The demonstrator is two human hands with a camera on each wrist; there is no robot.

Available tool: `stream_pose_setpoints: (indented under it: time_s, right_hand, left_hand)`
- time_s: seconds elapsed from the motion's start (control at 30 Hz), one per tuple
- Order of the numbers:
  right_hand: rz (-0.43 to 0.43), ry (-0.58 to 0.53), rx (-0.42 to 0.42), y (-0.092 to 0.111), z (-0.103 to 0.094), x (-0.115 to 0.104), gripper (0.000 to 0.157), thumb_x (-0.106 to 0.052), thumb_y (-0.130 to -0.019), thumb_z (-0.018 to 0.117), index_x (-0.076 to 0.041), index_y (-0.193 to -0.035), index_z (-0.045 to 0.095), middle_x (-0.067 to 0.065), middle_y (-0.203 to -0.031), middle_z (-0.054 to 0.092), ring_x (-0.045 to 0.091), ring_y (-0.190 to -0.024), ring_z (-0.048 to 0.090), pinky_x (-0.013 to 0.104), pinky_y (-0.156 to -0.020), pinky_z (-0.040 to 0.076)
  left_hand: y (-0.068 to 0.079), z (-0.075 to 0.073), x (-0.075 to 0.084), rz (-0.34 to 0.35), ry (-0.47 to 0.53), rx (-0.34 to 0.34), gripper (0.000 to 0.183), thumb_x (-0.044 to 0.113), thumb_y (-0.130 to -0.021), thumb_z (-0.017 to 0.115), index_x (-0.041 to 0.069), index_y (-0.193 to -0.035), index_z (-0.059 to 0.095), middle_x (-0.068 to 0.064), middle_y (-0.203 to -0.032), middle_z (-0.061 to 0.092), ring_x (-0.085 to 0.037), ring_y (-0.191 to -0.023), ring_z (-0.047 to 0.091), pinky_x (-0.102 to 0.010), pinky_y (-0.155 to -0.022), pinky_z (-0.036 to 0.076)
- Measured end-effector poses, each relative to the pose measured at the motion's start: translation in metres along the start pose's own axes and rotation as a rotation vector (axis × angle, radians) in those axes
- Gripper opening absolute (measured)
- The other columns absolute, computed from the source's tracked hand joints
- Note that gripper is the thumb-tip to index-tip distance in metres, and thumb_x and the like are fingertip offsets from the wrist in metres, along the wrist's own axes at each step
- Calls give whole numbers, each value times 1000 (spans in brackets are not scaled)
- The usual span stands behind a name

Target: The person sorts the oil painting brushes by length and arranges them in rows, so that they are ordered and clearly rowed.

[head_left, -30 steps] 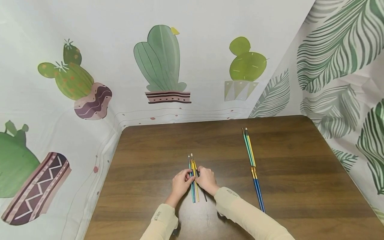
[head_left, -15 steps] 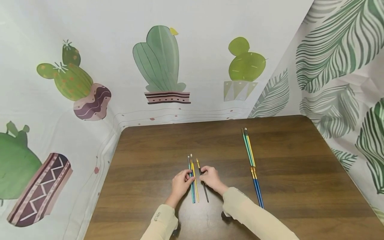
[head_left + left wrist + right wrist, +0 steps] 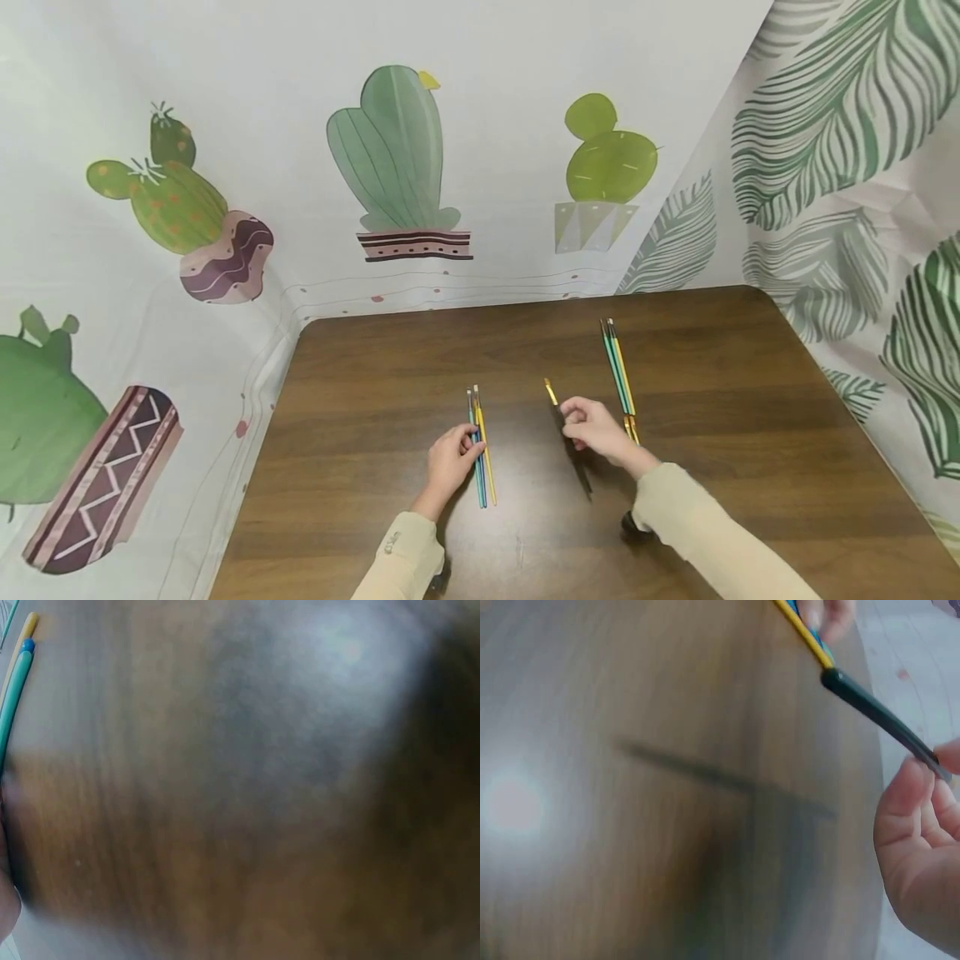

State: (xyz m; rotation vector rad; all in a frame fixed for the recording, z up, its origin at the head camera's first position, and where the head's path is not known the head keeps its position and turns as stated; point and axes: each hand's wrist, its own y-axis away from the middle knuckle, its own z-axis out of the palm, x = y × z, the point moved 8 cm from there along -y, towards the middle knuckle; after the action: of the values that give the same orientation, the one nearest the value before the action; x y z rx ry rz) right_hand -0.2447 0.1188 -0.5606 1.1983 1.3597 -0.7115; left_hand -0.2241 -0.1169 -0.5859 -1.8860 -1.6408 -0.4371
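In the head view my left hand (image 3: pixel 447 460) holds a small bunch of paintbrushes on the table, left of centre. A teal paintbrush (image 3: pixel 480 483), a blue one and a yellow paintbrush (image 3: pixel 490 475) lie side by side there, bristles away from me. Their handle ends show at the edge of the left wrist view, the teal handle (image 3: pixel 13 705) in front. Between thumb and fingers, my right hand (image 3: pixel 596 429) pinches a black paintbrush (image 3: pixel 551 392) with a gold ferrule. Its black handle (image 3: pixel 877 712) is raised off the table, with a shadow below.
On the right of the brown wooden table (image 3: pixel 375 358) lie teal brushes (image 3: pixel 613 367) and a yellow brush (image 3: pixel 624 375). Gold-ferruled brushes (image 3: pixel 632 429) sit just nearer, mostly hidden behind my right hand and forearm. A cactus-print cloth (image 3: pixel 510 167) hangs behind the table.
My right hand has drawn the black paintbrush away from the bunch and carried it right, towards the brushes lying there. My left hand has stayed on the other brushes.
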Motion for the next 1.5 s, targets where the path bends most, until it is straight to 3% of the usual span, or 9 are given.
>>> stream_pose_setpoints:
  time_s: [0.3,0.6,0.77,0.87,1.03,1.5]
  right_hand:
    - [9,22,30,33,-68,13,33,5,-77,51,15,-106,40,-2,-64,47,6,-51,47,23,-49,45]
    - [86,-3,163,57,-107,48,36,2,-77,52,15,-108,39,-4,-66,51,7,-53,48,25,-51,46]
    - [50,-42,146,67,-107,59,31,-1,-75,52,12,-101,42,-4,-64,52,8,-52,49,23,-49,45]
    - [89,-31,141,72,-103,66,32,0,-74,53,13,-102,42,-2,-63,52,8,-52,49,23,-48,45]
    - [205,112,190,75,-101,75,34,3,-75,54,15,-105,43,1,-65,53,10,-53,50,25,-49,47]
    - [269,398,256,76,-99,68,24,2,-69,56,6,-92,52,1,-53,49,12,-45,48,26,-43,41]
  left_hand:
    - [2,1,-3,-7,-3,-2,23,28,-74,70,16,-92,63,11,-63,49,1,-55,41,-16,-53,30]
    - [2,-1,-2,-26,-2,-10,23,27,-74,69,15,-93,63,11,-63,49,0,-55,41,-17,-53,30]
    - [3,0,-2,-31,-11,-8,22,27,-74,70,16,-92,63,12,-62,48,0,-55,41,-17,-53,30]
    - [3,0,-1,-22,-13,-4,22,26,-74,70,16,-92,63,11,-62,48,0,-55,41,-17,-52,30]
    - [2,0,-1,-11,-6,7,22,26,-73,70,16,-91,63,12,-62,48,1,-54,40,-16,-52,29]
    - [-1,4,-2,-1,-24,-1,23,28,-74,70,16,-92,63,12,-62,48,1,-55,40,-17,-53,30]
